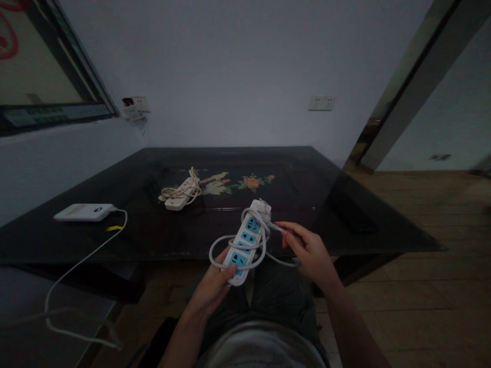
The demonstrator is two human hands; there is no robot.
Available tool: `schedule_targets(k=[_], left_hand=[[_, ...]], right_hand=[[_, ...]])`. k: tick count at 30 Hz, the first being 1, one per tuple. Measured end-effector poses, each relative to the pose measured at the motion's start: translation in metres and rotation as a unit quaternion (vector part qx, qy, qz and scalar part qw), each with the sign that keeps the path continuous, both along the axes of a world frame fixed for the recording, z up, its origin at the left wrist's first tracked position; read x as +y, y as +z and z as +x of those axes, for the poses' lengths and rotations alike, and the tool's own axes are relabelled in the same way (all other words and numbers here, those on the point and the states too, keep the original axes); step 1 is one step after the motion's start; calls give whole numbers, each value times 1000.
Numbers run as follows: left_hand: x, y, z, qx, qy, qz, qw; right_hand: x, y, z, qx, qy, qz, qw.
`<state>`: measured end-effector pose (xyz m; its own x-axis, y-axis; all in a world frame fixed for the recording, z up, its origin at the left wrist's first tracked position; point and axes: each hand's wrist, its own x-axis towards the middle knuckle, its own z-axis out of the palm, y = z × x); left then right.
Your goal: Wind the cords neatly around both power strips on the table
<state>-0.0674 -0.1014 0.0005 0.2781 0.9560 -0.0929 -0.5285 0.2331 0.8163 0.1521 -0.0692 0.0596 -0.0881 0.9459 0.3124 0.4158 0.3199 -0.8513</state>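
Observation:
A white power strip (245, 236) with blue sockets is held tilted above the table's front edge. Its near end lies in my left hand (215, 281), the thumb pressed on top and the fingers underneath. The strip's grey-white cord (220, 239) loops loosely around it. Near the strip's far end, my right hand (307, 250) pinches the cord between thumb and fingers, off to the right side. Part of the cord hangs below that hand. A second, cream power strip (178, 200), wrapped in its own cord, lies on the table, beyond my left hand.
The dark glossy table (299, 179) has a painted flower and bird pattern. A white power bank (84, 212) with a trailing white cable (65, 276) lies at the left. A dark flat object (358, 220) rests at the right. Wall outlets (321, 103) are behind.

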Motion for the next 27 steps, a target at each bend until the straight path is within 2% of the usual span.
schedule_targets(k=[6,12,16,22,27], left_hand=[[-4,6,4,41,15,-29,999],[-4,5,7,80,115,1,990],[-4,7,10,110,134,24,984],[1,5,8,107,183,9,977],[4,6,1,204,174,68,961]], right_hand=[[-2,3,-5,-51,-21,13,998],[-5,5,-1,2,-18,25,1000],[-9,2,8,8,-38,27,999],[-17,-3,23,66,-51,-14,996],[-18,13,19,53,-18,32,998]])
